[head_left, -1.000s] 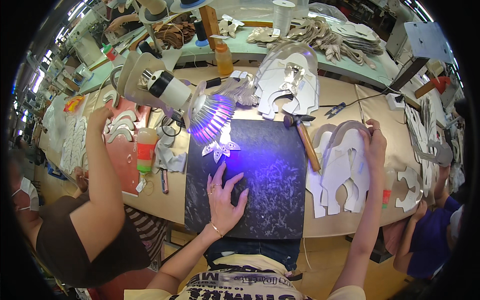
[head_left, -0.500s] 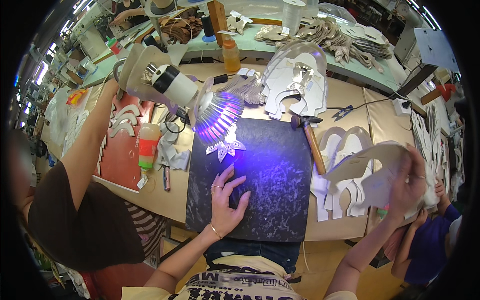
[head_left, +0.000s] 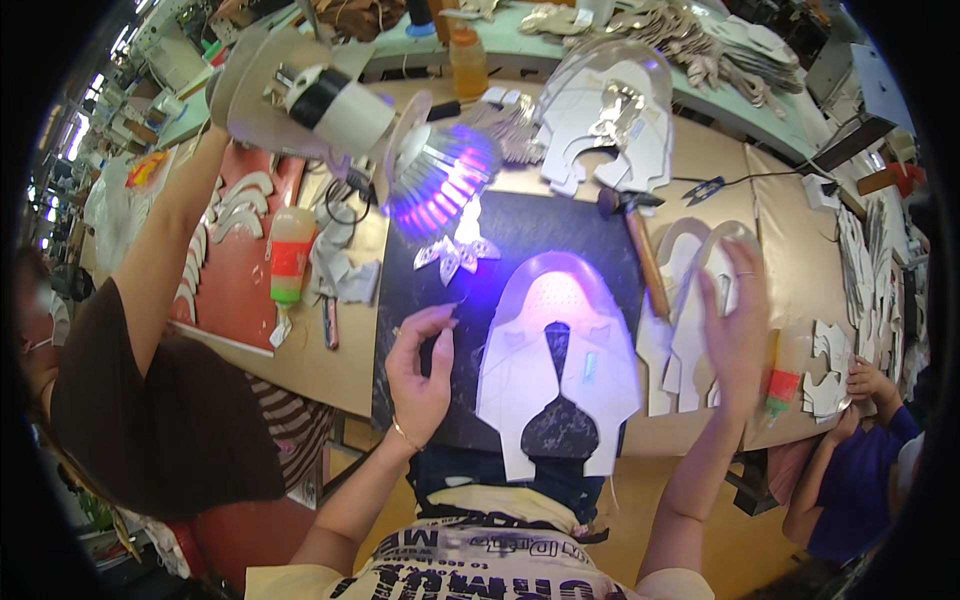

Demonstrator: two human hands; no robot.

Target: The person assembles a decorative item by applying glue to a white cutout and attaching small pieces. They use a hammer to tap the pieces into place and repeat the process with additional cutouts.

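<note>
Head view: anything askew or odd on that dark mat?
One thing: the white cut-out piece on the dark mat overhangs the mat's and bench's near edge, unsupported. Neither the left hand nor the right hand grips it. Nothing spilled or visibly damaged.

White cut-out piece point(head_left: 560, 370) flat on dark slab point(head_left: 420, 330) under violet lamp point(head_left: 440, 180), my left hand point(head_left: 420, 375) beside it, my right hand point(head_left: 735, 330) raised, open.
</note>
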